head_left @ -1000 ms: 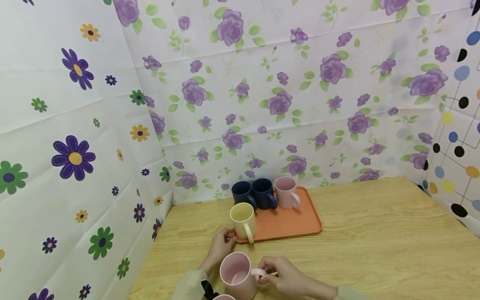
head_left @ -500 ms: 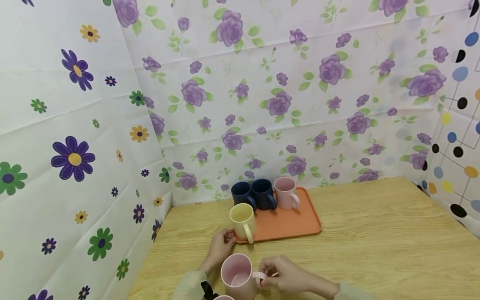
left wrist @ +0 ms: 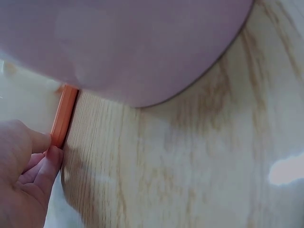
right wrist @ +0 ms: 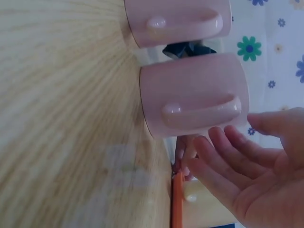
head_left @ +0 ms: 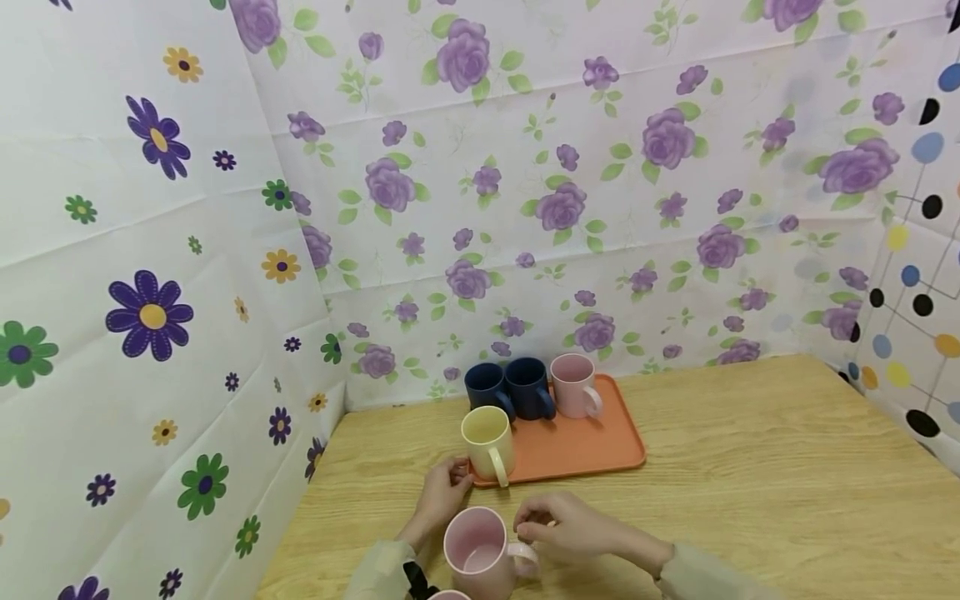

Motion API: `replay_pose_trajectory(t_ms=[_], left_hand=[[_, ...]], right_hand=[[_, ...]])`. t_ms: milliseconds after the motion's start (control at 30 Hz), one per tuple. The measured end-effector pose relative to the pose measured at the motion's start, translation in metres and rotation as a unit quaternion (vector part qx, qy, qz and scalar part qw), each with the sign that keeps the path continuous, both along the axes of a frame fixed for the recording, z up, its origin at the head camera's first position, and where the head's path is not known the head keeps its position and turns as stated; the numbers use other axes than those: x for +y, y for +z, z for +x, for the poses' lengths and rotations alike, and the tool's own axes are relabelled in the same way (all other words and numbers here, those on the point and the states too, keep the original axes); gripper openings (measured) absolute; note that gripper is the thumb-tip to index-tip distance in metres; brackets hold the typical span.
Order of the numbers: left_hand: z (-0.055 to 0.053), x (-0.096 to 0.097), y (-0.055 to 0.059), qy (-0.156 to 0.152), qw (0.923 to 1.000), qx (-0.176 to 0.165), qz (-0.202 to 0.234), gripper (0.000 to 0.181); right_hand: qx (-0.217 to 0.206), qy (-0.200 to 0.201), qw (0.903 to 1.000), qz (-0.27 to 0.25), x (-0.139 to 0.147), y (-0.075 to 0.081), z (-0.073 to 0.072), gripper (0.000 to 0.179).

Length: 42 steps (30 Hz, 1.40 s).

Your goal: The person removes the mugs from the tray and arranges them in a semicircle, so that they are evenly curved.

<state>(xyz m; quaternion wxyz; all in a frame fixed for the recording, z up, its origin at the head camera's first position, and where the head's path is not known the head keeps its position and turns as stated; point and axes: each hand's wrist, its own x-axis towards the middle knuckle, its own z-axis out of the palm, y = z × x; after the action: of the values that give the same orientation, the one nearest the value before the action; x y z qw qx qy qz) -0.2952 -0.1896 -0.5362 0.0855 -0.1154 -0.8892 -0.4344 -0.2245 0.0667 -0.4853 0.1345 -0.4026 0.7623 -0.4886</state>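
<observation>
Pink mug (right wrist: 190, 85) smooth, semi-gloss; tray (head_left: 581, 446) matt, plastic-lkg; tbl (head_left: 750, 467) wood-grain.

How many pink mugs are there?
3: the far mug on the orange tray; the middle mug beside the right hand; the near mug, cut off at the head view's bottom edge. Others may be hidden.
</observation>
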Motion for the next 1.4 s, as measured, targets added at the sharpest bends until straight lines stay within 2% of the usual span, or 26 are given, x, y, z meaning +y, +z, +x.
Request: replay_pose_trajectory(t_ms=[100, 200, 333, 433, 567, 667, 767, 900, 1033, 1233, 1400], left_hand=[[0.0, 0.0, 0.0, -0.003, 1.0, -0.001, 0.0, 0.028], [0.0, 0.0, 0.0, -0.001, 1.0, -0.001, 0.0, 0.028], [0.0, 0.0, 0.0, 0.0, 1.0, -0.003, -0.001, 0.028], [0.0, 0.0, 0.0, -0.004, 1.0, -0.004, -0.003, 0.028], [0.001, 0.0, 0.001, -0.004, 1.0, -0.008, -0.002, 0.028], [0.0, 0.001, 0.001, -0.001, 0.9999, -0.011, 0.002, 0.028], [0.0, 0.0, 0.001, -0.006, 1.0, -0.007, 0.004, 0.028], [0.001, 0.0, 0.001, -0.009, 0.9999, -0.003, 0.005, 0.028], [0.001, 0.0, 0.001, -0.006, 1.0, -0.003, 0.007, 0.028], [0.001, 0.001, 0.001, -0.007, 1.0, 0.002, 0.003, 0.027], [0.0, 0.0, 0.001, -0.007, 0.9999, 0.0, 0.008, 0.027]], right_hand=[[-0.013, -0.013, 0.9998, -0.011, -0.003, 0.0, -0.008, 0.02], [-0.008, -0.032, 0.9993, -0.02, -0.007, 0.0, -0.017, 0.017], [0.014, -0.098, 0.995, -0.014, -0.014, 0.001, -0.027, 0.014], [0.024, -0.152, 0.9879, -0.012, -0.019, 0.001, -0.033, 0.019], [0.012, -0.187, 0.9822, -0.018, -0.026, -0.001, -0.038, 0.033], [-0.008, -0.191, 0.9813, -0.021, -0.03, -0.003, -0.041, 0.038], [-0.027, -0.176, 0.9832, -0.039, -0.034, -0.006, -0.045, 0.038], [-0.037, -0.152, 0.986, -0.057, -0.04, -0.01, -0.049, 0.04], [-0.046, -0.149, 0.9856, -0.064, -0.043, -0.01, -0.05, 0.043], [-0.082, -0.151, 0.9814, -0.085, -0.046, -0.013, -0.053, 0.034], [-0.071, -0.162, 0.9805, -0.085, -0.047, -0.017, -0.057, 0.026]])
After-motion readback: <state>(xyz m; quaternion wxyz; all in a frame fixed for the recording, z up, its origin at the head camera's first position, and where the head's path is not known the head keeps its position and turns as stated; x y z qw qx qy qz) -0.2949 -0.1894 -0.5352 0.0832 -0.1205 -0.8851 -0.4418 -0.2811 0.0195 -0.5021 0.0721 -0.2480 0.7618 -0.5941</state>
